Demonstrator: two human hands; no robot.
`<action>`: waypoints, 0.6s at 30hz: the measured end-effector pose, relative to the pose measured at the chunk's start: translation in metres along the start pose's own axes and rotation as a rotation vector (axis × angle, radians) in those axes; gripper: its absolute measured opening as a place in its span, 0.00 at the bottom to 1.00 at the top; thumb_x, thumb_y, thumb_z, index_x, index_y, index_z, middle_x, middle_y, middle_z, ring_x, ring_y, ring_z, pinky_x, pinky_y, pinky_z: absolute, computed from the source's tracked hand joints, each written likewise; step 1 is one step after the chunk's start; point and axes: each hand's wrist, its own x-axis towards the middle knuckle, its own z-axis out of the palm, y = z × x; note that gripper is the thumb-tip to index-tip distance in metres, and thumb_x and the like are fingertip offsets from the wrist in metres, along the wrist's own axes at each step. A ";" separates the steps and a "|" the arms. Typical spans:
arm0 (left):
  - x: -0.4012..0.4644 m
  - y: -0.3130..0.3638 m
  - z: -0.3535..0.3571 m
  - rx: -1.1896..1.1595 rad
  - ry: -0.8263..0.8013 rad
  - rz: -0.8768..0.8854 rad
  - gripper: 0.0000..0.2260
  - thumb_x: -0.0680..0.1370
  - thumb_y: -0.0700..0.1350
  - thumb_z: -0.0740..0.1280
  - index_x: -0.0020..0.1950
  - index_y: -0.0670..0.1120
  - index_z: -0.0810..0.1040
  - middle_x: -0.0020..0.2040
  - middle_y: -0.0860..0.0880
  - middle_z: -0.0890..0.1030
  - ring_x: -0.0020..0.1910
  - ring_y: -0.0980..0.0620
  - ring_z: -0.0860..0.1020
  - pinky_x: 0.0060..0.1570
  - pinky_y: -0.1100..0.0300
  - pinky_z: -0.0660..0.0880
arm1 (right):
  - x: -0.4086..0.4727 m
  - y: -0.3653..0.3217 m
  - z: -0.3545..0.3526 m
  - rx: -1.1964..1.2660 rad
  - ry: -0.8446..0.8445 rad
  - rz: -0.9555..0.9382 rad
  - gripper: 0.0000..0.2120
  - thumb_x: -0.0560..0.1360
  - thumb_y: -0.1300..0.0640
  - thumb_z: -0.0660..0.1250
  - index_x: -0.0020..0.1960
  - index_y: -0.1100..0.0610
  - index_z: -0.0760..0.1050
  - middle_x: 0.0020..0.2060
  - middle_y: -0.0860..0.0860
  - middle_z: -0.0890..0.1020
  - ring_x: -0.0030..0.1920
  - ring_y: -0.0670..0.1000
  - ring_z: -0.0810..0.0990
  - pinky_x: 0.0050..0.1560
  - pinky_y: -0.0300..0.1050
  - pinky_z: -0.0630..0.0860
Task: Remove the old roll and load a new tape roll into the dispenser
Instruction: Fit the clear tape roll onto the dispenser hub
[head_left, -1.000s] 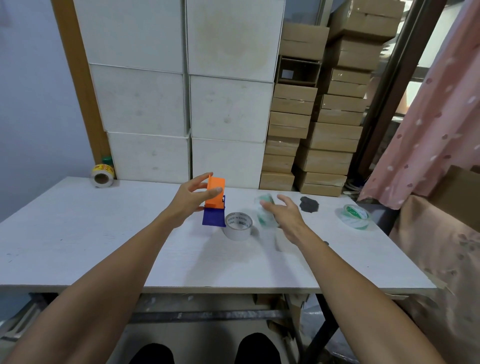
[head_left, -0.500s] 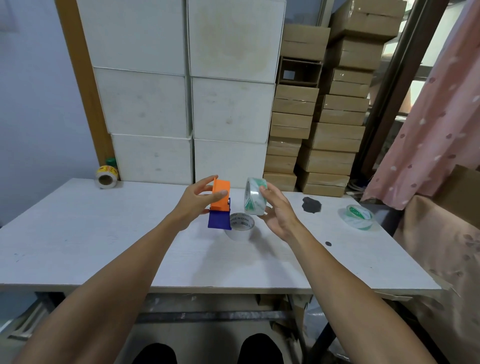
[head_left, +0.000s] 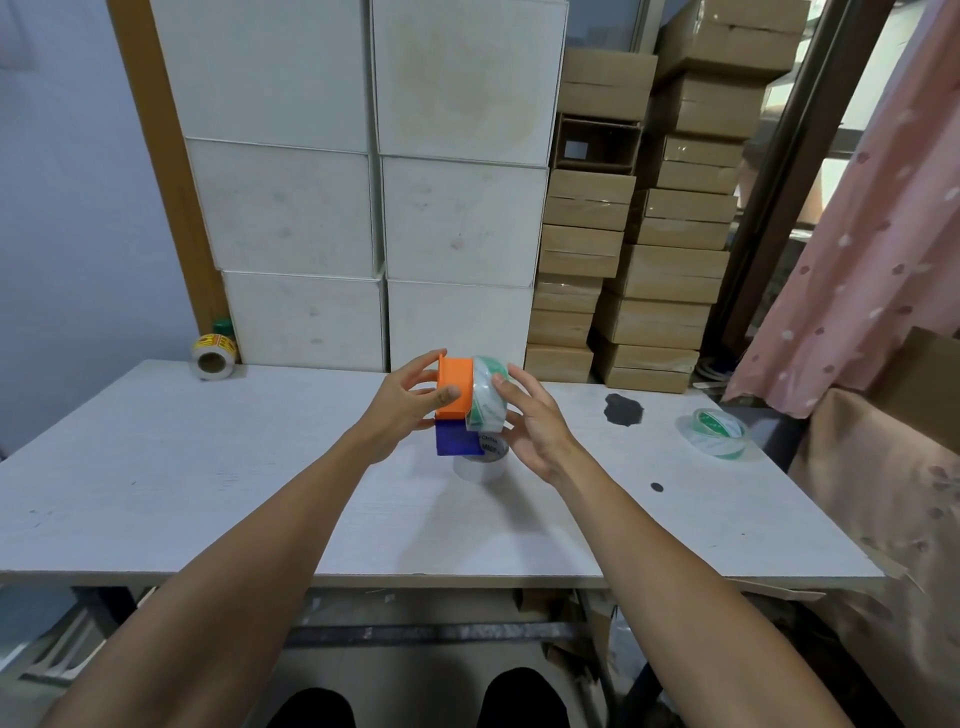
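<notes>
My left hand (head_left: 402, 408) holds an orange and blue tape dispenser (head_left: 455, 402) in the air above the table's middle. My right hand (head_left: 535, 423) grips a clear tape roll with green print (head_left: 485, 395) and presses it against the dispenser's right side. Just below them a white roll with printed text (head_left: 488, 454) lies flat on the table, partly hidden by the dispenser. A second green-printed clear roll (head_left: 719, 431) lies flat at the table's right end.
The white table (head_left: 208, 467) has a yellow-printed roll (head_left: 213, 354) at its back left and a dark stain (head_left: 623, 409) at back right. White boxes (head_left: 374, 208) and brown cartons (head_left: 649, 260) are stacked behind. A pink curtain (head_left: 872, 234) hangs at the right.
My right hand picked the green-printed roll up off the table and brought it left against the dispenser. My left hand raised the dispenser slightly.
</notes>
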 end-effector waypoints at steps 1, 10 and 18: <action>0.000 0.000 0.000 0.000 0.001 -0.002 0.53 0.51 0.70 0.80 0.74 0.57 0.70 0.67 0.49 0.77 0.63 0.46 0.78 0.58 0.45 0.80 | 0.000 -0.001 0.001 -0.002 0.002 -0.003 0.32 0.73 0.55 0.75 0.74 0.52 0.68 0.64 0.56 0.79 0.64 0.59 0.79 0.60 0.59 0.80; -0.003 -0.003 0.011 -0.007 -0.028 0.006 0.37 0.68 0.55 0.76 0.76 0.53 0.70 0.67 0.48 0.78 0.66 0.44 0.77 0.48 0.58 0.82 | 0.001 0.001 0.010 -0.025 -0.007 0.008 0.31 0.74 0.54 0.76 0.73 0.52 0.69 0.63 0.56 0.81 0.60 0.56 0.82 0.45 0.55 0.83; -0.006 -0.006 0.013 -0.001 -0.048 0.031 0.34 0.72 0.56 0.69 0.78 0.54 0.66 0.71 0.50 0.75 0.67 0.44 0.77 0.52 0.55 0.83 | 0.004 0.006 0.016 0.009 -0.008 -0.008 0.31 0.72 0.54 0.77 0.73 0.53 0.71 0.65 0.58 0.80 0.58 0.58 0.83 0.48 0.54 0.84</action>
